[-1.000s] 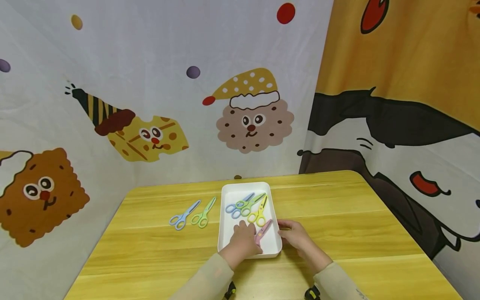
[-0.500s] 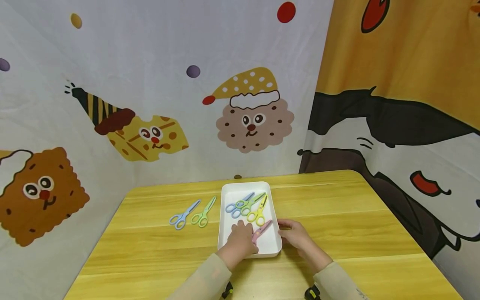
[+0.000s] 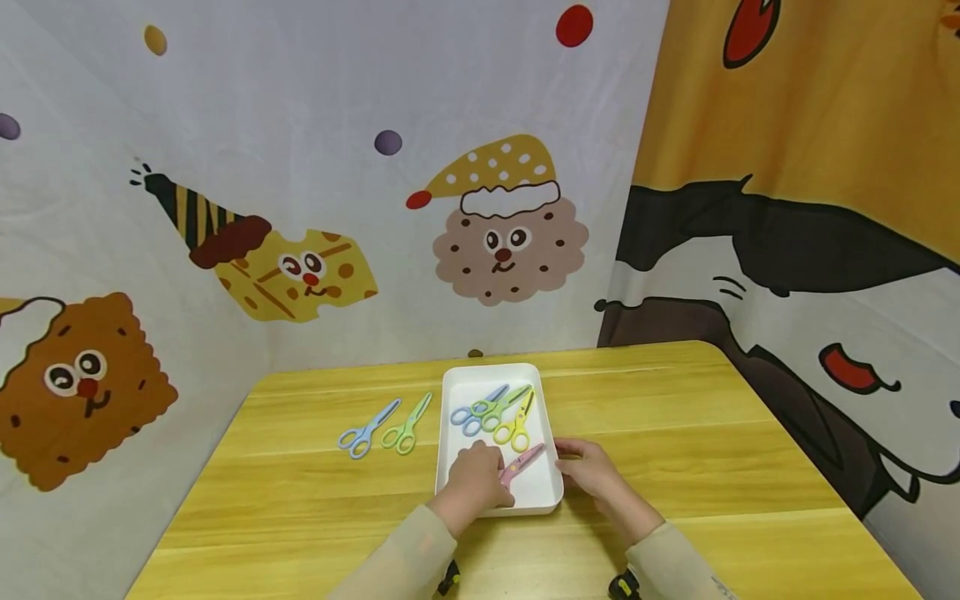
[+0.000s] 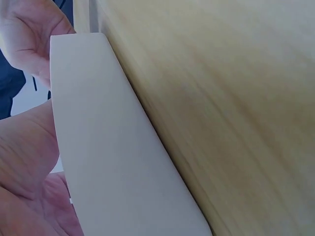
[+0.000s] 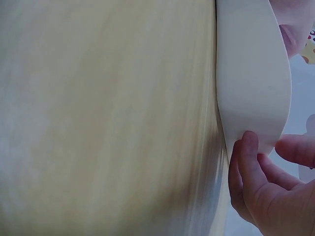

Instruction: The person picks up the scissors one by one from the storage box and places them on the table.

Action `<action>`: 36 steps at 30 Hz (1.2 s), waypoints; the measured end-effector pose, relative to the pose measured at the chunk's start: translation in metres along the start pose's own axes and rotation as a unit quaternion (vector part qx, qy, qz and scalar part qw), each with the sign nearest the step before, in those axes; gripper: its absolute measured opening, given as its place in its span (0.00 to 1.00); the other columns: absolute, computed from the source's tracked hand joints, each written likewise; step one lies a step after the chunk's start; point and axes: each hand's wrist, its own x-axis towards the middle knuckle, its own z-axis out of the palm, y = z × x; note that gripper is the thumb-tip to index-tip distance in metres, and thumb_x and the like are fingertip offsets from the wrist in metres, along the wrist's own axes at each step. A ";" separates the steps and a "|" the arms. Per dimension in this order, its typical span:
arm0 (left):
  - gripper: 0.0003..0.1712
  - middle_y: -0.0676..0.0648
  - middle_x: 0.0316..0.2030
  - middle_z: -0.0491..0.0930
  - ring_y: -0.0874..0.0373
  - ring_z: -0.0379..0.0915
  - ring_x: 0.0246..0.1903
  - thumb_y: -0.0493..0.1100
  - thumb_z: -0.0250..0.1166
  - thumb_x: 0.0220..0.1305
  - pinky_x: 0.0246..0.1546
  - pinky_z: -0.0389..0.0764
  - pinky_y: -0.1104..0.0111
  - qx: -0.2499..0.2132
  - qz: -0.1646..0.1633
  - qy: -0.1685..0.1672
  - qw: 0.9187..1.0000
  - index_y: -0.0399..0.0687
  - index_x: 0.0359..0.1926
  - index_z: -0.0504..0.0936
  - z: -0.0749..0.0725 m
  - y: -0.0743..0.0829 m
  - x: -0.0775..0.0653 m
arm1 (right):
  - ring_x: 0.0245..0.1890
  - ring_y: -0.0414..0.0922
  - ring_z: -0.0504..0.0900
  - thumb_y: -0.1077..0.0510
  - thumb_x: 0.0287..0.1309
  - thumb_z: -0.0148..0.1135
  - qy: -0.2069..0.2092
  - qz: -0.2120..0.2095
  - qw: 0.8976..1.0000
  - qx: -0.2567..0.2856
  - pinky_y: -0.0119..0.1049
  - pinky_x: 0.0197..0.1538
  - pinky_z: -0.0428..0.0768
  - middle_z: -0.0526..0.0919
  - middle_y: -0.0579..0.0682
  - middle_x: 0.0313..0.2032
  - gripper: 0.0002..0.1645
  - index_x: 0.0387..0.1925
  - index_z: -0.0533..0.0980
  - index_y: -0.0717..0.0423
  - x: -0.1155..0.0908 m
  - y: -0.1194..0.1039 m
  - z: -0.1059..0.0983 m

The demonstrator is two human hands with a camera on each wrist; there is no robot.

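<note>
A white tray (image 3: 444,483) rests on the wooden table with scissors in it. Over its near left part, my left hand (image 3: 472,483) holds the pink scissors (image 3: 523,463) by the handles, which the fingers hide; the blades point to the far right. Behind them in the tray lie yellow scissors (image 3: 513,433), green scissors (image 3: 489,417) and blue scissors (image 3: 470,427), the green crossing over the blue. My right hand (image 3: 588,468) grips the tray's right side near the front. In the right wrist view its fingertips (image 5: 250,140) press the outer wall, with the thumb at the rim.
Left of the tray, blue scissors (image 3: 362,438) and green scissors (image 3: 402,437) lie side by side on the table (image 3: 697,417). A cloth (image 3: 322,100) printed with cartoon figures hangs behind the table.
My left hand has shifted a little to the left and turned the pink scissors, so their blades now lie flatter toward the right. The right hand and tray stay put.
</note>
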 end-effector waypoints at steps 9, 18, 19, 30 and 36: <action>0.22 0.51 0.26 0.67 0.55 0.63 0.27 0.47 0.78 0.28 0.25 0.66 0.65 -0.015 0.000 0.015 1.000 0.48 0.28 0.79 -0.001 -0.003 -0.001 | 0.42 0.51 0.80 0.74 0.56 0.52 0.000 0.002 1.000 0.000 0.43 0.43 0.82 0.74 0.70 0.53 0.24 0.56 0.69 0.76 -0.001 -0.002 0.001; 0.23 0.51 0.26 0.68 0.56 0.64 0.25 0.46 0.78 0.28 0.24 0.66 0.67 -0.040 -0.010 0.031 0.999 0.48 0.31 0.81 -0.006 -0.007 0.002 | 0.43 0.52 0.80 0.74 0.56 0.52 0.000 0.005 1.000 -0.006 0.43 0.44 0.82 0.73 0.71 0.54 0.24 0.56 0.69 0.75 -0.001 -0.003 0.000; 0.23 0.51 0.26 0.69 0.56 0.64 0.25 0.46 0.78 0.27 0.23 0.66 0.67 -0.045 -0.010 0.034 0.998 0.48 0.31 0.81 -0.006 -0.008 0.002 | 0.44 0.52 0.80 0.74 0.56 0.52 0.000 0.005 1.000 -0.007 0.43 0.44 0.82 0.73 0.71 0.54 0.24 0.56 0.69 0.75 -0.001 -0.003 0.000; 0.21 0.50 0.26 0.69 0.56 0.63 0.23 0.44 0.75 0.28 0.22 0.65 0.67 -0.048 -0.003 0.059 0.997 0.46 0.30 0.81 -0.007 -0.014 0.001 | 0.45 0.52 0.80 0.71 0.56 0.54 0.004 -0.002 0.999 -0.042 0.43 0.46 0.81 0.74 0.70 0.53 0.24 0.56 0.71 0.73 -0.001 -0.004 0.000; 0.21 0.50 0.26 0.69 0.56 0.63 0.23 0.45 0.74 0.28 0.22 0.65 0.68 -0.046 -0.006 0.060 0.997 0.47 0.31 0.81 -0.009 -0.014 0.001 | 0.47 0.53 0.79 0.71 0.56 0.54 0.010 -0.005 0.998 -0.057 0.43 0.48 0.80 0.75 0.69 0.53 0.24 0.56 0.71 0.72 -0.002 -0.006 0.000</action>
